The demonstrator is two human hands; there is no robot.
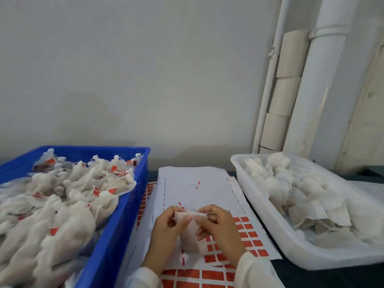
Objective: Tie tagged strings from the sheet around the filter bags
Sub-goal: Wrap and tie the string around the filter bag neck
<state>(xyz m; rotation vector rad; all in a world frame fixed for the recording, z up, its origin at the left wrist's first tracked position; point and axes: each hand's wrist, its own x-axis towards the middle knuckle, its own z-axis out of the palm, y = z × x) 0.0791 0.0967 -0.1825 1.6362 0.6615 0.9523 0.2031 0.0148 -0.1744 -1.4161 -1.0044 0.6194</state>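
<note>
Held between the left hand [166,223] and right hand [216,223], both pinching its top edge above the sheet [199,192], the filter bag [190,231] looks light, soft and tearable; gather and grip its neck gently.
</note>
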